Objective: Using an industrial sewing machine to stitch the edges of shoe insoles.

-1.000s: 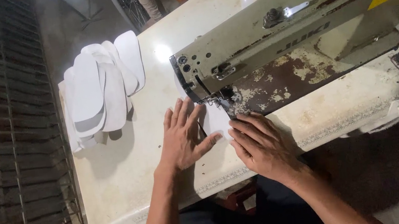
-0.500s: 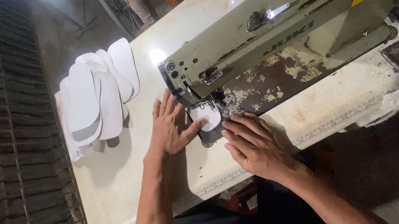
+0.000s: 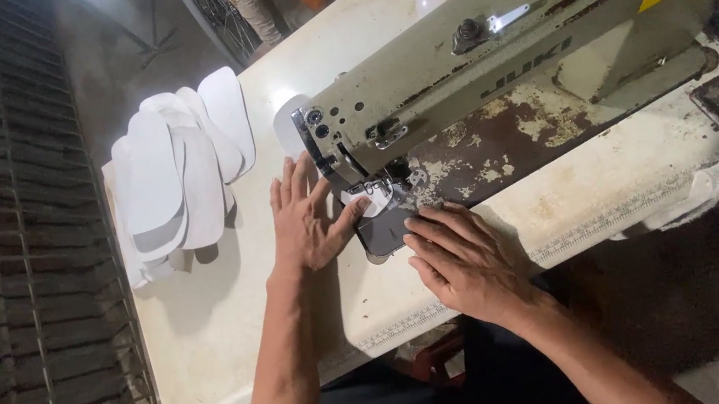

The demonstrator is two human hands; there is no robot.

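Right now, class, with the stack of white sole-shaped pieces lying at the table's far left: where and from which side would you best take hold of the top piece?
Judging by the pose, grip the top white sole-shaped piece by its rounded far end, which fans clear of the stack. Come from the left hand side, over the bare table; the sewing machine blocks the right.

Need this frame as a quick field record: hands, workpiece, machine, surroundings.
left hand: flat on the table, thumb touching the workpiece
right hand: flat, fingers pressing the workpiece edge
workpiece: small white-and-dark piece under the machine head
sewing machine: beige, worn paint on its bed
white cut pieces: fanned stack, left part of the table
table: off-white, scuffed
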